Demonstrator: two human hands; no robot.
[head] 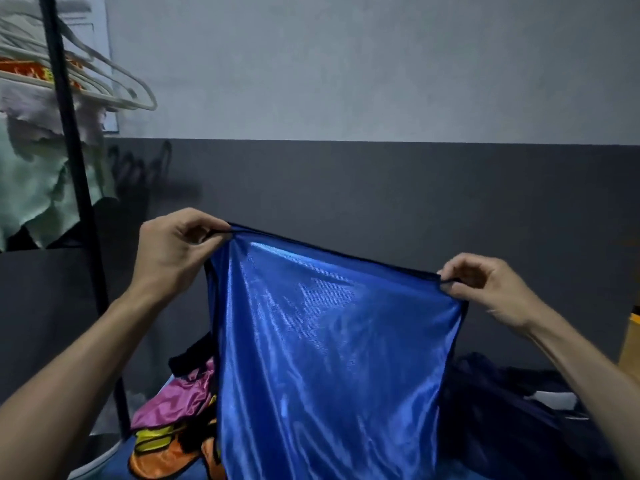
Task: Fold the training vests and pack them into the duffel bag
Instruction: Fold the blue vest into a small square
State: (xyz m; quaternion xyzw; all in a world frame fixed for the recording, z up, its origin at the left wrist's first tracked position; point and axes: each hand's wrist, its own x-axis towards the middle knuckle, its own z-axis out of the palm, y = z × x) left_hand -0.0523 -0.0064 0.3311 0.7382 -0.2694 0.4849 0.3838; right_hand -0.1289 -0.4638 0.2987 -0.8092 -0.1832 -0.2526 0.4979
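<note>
We hold the blue vest raised and spread; left hand and right hand pinch its upper corners, above the pile of coloured vests

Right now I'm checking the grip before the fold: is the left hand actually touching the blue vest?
Touching. The head view shows the left hand pinching the blue vest at its dark top-edge corner, fingers curled round the trim.

Both bare forearms extend forward and upward, hands raised apart. The left hand sits higher than the right hand. Each hand's thumb and curled fingers pinch together.
</note>
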